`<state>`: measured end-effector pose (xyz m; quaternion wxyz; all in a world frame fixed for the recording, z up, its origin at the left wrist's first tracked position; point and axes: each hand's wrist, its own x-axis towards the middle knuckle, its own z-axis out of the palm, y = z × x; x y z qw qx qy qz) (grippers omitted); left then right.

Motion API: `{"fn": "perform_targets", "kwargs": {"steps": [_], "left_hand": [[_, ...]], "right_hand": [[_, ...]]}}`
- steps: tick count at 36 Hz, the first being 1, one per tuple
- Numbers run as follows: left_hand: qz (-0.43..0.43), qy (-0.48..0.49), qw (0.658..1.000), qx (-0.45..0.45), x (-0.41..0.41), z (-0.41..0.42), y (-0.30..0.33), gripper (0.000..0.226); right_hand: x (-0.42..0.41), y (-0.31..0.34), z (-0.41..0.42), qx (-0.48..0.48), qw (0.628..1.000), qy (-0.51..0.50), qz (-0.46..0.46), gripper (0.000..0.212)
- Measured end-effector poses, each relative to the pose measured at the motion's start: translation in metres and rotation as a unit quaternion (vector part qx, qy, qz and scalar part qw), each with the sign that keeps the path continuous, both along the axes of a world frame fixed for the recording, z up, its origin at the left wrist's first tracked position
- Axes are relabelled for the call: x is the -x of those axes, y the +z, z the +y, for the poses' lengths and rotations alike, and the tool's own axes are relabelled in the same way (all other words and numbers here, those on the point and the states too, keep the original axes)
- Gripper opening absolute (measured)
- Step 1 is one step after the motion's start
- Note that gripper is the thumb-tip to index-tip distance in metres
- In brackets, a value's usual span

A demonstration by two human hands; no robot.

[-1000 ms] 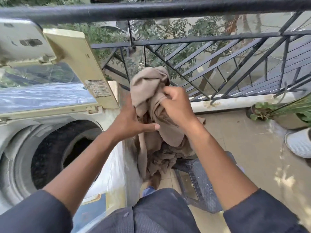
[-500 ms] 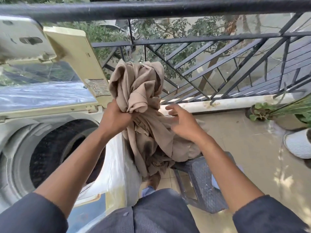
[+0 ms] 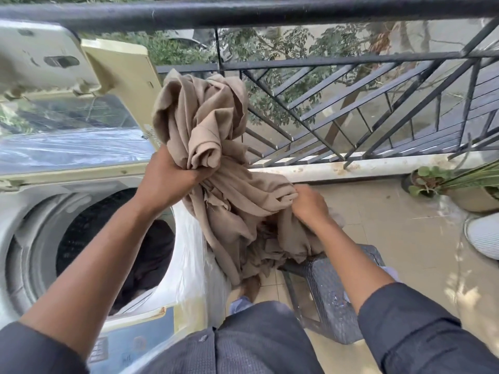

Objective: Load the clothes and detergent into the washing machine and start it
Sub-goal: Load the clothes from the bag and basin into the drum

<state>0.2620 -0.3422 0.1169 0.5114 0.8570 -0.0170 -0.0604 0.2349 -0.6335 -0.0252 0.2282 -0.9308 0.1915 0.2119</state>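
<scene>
A large beige cloth (image 3: 216,147) is bunched up at the centre of the view. My left hand (image 3: 170,176) grips its upper bundle, held just right of the washing machine. My right hand (image 3: 307,203) clutches a lower fold of the same cloth, above a dark woven stool (image 3: 332,292) where the cloth's tail still hangs. The top-loading washing machine (image 3: 27,238) stands at the left with its lid (image 3: 81,109) raised. Its drum opening (image 3: 113,249) is dark, and something dark lies inside. No detergent is in view.
A black metal railing (image 3: 324,85) runs across the back, with a low ledge (image 3: 351,166) beneath it. Potted plants (image 3: 442,184) and a white ribbed pot (image 3: 483,236) stand at the right. A white plastic sheet (image 3: 191,265) hangs down the machine's right side. Tiled floor lies right of the stool.
My left hand took over the upper bundle and lifted it higher, nearer the machine. My right hand let go of the top, dropped lower to the right and grabbed a lower fold.
</scene>
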Motion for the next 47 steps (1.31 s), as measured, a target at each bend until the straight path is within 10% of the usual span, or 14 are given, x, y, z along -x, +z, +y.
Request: {"fn": "perform_targets", "kwargs": {"steps": [12,17,29,36,42,47], "left_hand": [[0.081,-0.039,0.988,-0.127,0.01,-0.03,-0.039,0.059],[0.115,-0.112,0.987,0.001,0.02,-0.039,-0.045,0.099],[0.031,0.011,0.999,-0.018,0.004,-0.036,-0.049,0.033],[0.008,-0.044,0.998,0.04,-0.005,-0.019,-0.033,0.028],[-0.028,-0.075,0.981,0.175,-0.007,-0.02,0.008,0.041],[-0.036,-0.042,0.976,0.212,-0.011,-0.017,0.018,0.047]], "right_hand": [[-0.016,0.086,0.024,-0.178,0.959,-0.048,-0.216,0.015],[-0.025,0.116,0.045,-0.284,0.918,-0.036,-0.276,0.059],[-0.015,0.132,0.046,-0.46,0.863,0.063,-0.2,0.026],[-0.008,0.076,0.012,-0.18,0.979,0.067,-0.07,0.073],[0.0,0.029,0.006,-0.046,0.989,0.103,0.092,0.116],[0.005,-0.001,0.008,-0.064,0.99,0.083,0.092,0.073]]}}
